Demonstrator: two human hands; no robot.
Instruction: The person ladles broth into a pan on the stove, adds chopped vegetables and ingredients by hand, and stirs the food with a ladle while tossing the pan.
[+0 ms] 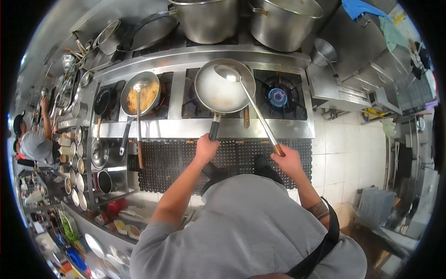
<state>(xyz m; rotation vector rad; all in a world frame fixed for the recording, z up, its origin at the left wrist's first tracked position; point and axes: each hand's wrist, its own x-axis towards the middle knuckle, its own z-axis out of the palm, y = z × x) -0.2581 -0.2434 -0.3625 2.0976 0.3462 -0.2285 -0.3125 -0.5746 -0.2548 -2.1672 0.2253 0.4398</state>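
- Left hand [207, 147] grips one pan [249, 80] by its handle.
- Right hand [286, 161] grasps one ladle [258, 112].
- Two big pots [207, 24] stand behind.
- One burner [278, 97] shows blue flame.

I can read no word, number, brand or sign anywhere in my view. The stove front [269, 129] gives me no legible mark, and neither does the left stockpot [206, 23] or the right stockpot [283, 30]. The pan handle [215, 126] and the ladle grip [278, 149] show too small for me to tell any stamp — if they bear one. I find no readable lettering on the grey shirt [251, 223]. The round containers [80, 166] at left are likewise too small — I cannot make out labels there.
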